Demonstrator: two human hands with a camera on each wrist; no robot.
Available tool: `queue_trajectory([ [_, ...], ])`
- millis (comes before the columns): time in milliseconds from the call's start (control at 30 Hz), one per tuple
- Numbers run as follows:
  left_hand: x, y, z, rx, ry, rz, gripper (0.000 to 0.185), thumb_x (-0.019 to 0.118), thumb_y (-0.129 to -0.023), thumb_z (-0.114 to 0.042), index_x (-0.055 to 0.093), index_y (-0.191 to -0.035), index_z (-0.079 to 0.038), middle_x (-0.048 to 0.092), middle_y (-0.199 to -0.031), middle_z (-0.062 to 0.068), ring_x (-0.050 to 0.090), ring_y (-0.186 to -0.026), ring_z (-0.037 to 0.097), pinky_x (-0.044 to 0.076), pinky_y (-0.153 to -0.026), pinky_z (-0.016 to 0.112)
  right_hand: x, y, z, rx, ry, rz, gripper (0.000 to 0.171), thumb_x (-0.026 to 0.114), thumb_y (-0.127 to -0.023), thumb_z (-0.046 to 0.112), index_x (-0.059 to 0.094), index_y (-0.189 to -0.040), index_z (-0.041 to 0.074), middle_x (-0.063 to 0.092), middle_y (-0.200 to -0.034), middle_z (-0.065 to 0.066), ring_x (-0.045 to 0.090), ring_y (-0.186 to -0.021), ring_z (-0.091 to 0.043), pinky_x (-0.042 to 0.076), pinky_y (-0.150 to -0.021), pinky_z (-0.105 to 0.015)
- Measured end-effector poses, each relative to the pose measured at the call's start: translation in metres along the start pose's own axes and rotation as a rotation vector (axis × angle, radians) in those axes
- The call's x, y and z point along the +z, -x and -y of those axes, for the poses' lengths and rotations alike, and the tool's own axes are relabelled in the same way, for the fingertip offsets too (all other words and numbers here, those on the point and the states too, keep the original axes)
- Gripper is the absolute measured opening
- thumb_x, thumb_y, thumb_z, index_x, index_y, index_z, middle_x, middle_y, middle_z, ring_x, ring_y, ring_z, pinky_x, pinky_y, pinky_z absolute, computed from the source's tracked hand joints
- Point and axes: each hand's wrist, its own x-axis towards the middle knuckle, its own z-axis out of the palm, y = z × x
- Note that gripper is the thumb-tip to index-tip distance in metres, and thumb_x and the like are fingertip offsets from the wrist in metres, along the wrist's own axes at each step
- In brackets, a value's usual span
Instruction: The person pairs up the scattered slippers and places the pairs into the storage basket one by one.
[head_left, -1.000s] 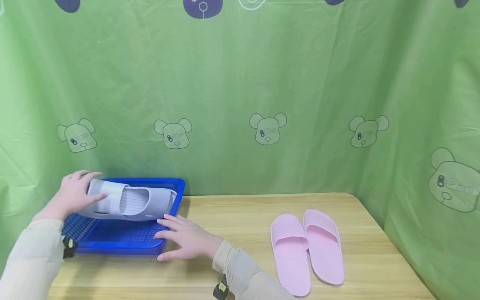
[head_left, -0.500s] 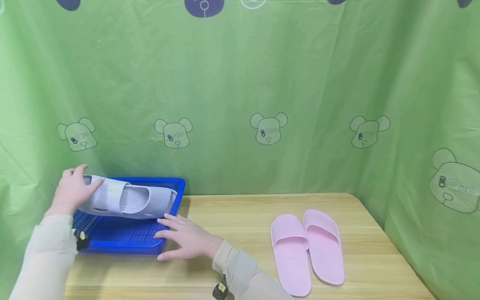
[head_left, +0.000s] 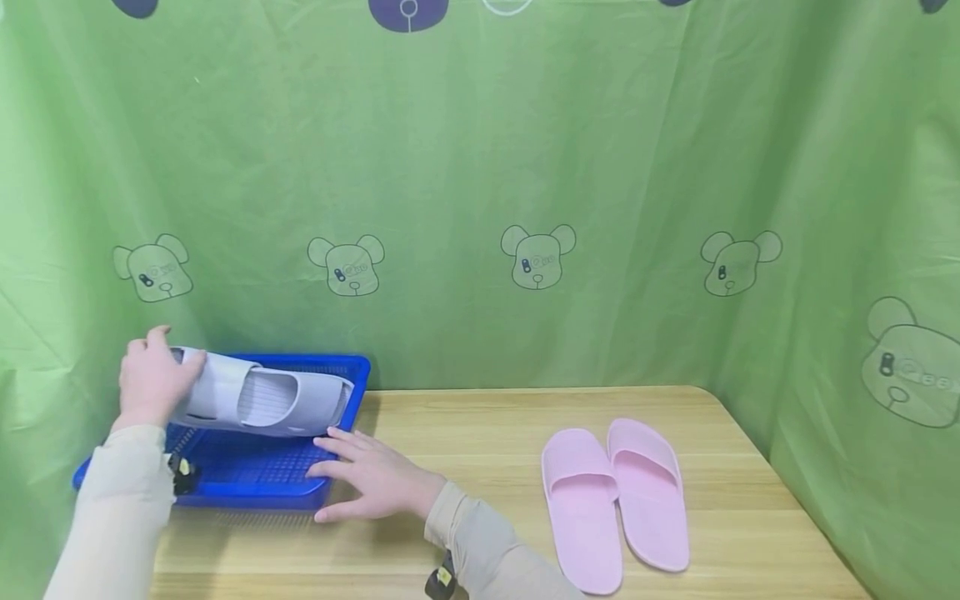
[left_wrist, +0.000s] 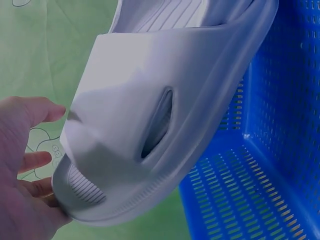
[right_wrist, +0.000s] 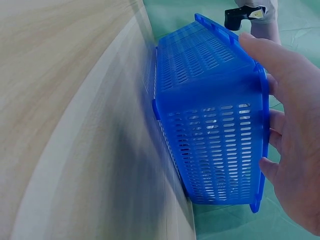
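A grey slipper (head_left: 258,403) (left_wrist: 165,105) hangs over the blue mesh basket (head_left: 247,479) (left_wrist: 270,170) at the table's left end, its heel end near the basket's right rim. My left hand (head_left: 153,379) (left_wrist: 20,165) grips its toe end, thumb on top and fingers underneath. My right hand (head_left: 375,477) (right_wrist: 292,140) rests with straight fingers on the basket's (right_wrist: 210,130) near right corner.
A pair of pink slippers (head_left: 615,500) lies side by side on the wooden table (head_left: 480,433), right of centre. A green curtain with bear prints (head_left: 525,208) hangs close behind and to the right of the table.
The slipper's toe end has risen a little with my left hand, and my left arm has shifted right. The right hand has stayed on the basket corner.
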Motion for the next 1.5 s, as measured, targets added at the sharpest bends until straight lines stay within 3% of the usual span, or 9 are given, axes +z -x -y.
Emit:
queue_trajectory([
  [367, 0.011, -0.002, -0.005, -0.091, 0.094, -0.072, 0.079, 0.056, -0.091, -0.030, 0.019, -0.151, 0.004, 0.027, -0.140, 0.045, 0.029, -0.124, 0.061, 0.029, -0.101, 0.070, -0.001, 0.001, 0.003, -0.012, -0.001, -0.011, 0.059, 0.050, -0.090, 0.065, 0.047, -0.140, 0.035, 0.027, -0.161, 0.002, 0.019, -0.152, -0.023, 0.016, -0.125, -0.038],
  [567, 0.014, -0.003, -0.008, -0.153, 0.128, -0.118, 0.077, 0.056, -0.090, -0.028, 0.021, -0.151, 0.003, 0.029, -0.143, 0.043, 0.026, -0.130, 0.061, 0.004, -0.115, 0.070, 0.002, 0.001, 0.003, -0.015, -0.010, -0.010, 0.058, 0.050, -0.090, 0.065, 0.046, -0.140, 0.035, 0.026, -0.161, 0.002, 0.018, -0.152, -0.022, 0.016, -0.124, -0.040],
  [800, 0.016, -0.003, -0.013, -0.246, 0.144, -0.111, 0.078, 0.055, -0.090, -0.031, 0.019, -0.153, -0.002, 0.024, -0.151, 0.037, 0.019, -0.139, 0.058, -0.008, -0.105, 0.081, 0.002, 0.001, 0.002, -0.013, -0.014, -0.013, 0.058, 0.050, -0.091, 0.065, 0.046, -0.141, 0.035, 0.026, -0.162, 0.003, 0.017, -0.152, -0.022, 0.014, -0.125, -0.039],
  [933, 0.017, -0.005, -0.017, -0.293, 0.113, -0.072, 0.081, 0.054, -0.091, -0.035, 0.016, -0.154, -0.003, 0.020, -0.154, 0.035, 0.015, -0.141, 0.057, -0.003, -0.099, 0.086, 0.002, 0.001, 0.002, -0.013, -0.011, -0.011, 0.058, 0.050, -0.091, 0.065, 0.046, -0.141, 0.035, 0.026, -0.162, 0.002, 0.017, -0.152, -0.022, 0.015, -0.124, -0.040],
  [1067, 0.018, -0.006, -0.021, -0.297, 0.083, -0.066, 0.082, 0.054, -0.091, -0.037, 0.015, -0.154, -0.002, 0.021, -0.153, 0.034, 0.017, -0.140, 0.055, 0.011, -0.103, 0.083, 0.001, 0.001, 0.001, -0.011, -0.008, -0.010, 0.059, 0.050, -0.091, 0.065, 0.046, -0.141, 0.035, 0.026, -0.162, 0.002, 0.017, -0.152, -0.022, 0.015, -0.124, -0.041],
  [1200, 0.023, -0.006, -0.019, -0.262, 0.099, -0.125, 0.078, 0.054, -0.091, -0.033, 0.019, -0.152, 0.000, 0.025, -0.149, 0.036, 0.023, -0.136, 0.053, 0.021, -0.105, 0.073, 0.001, 0.001, 0.000, -0.012, -0.008, -0.016, 0.059, 0.051, -0.090, 0.065, 0.046, -0.140, 0.035, 0.027, -0.161, 0.001, 0.017, -0.152, -0.022, 0.015, -0.125, -0.040],
  [1333, 0.030, -0.004, -0.014, -0.221, 0.142, -0.208, 0.072, 0.053, -0.090, -0.030, 0.026, -0.149, 0.003, 0.028, -0.145, 0.036, 0.026, -0.132, 0.052, 0.024, -0.107, 0.065, 0.001, 0.001, 0.000, -0.009, -0.007, -0.018, 0.059, 0.051, -0.090, 0.065, 0.047, -0.140, 0.035, 0.026, -0.162, 0.002, 0.017, -0.152, -0.022, 0.015, -0.125, -0.038],
  [1500, 0.033, -0.005, -0.009, -0.238, 0.198, -0.261, 0.069, 0.052, -0.090, -0.027, 0.030, -0.148, 0.003, 0.025, -0.145, 0.033, 0.026, -0.131, 0.048, 0.028, -0.107, 0.060, 0.000, 0.002, 0.000, -0.010, -0.018, -0.008, 0.059, 0.051, -0.091, 0.064, 0.046, -0.141, 0.034, 0.025, -0.162, 0.001, 0.016, -0.152, -0.023, 0.014, -0.125, -0.038],
])
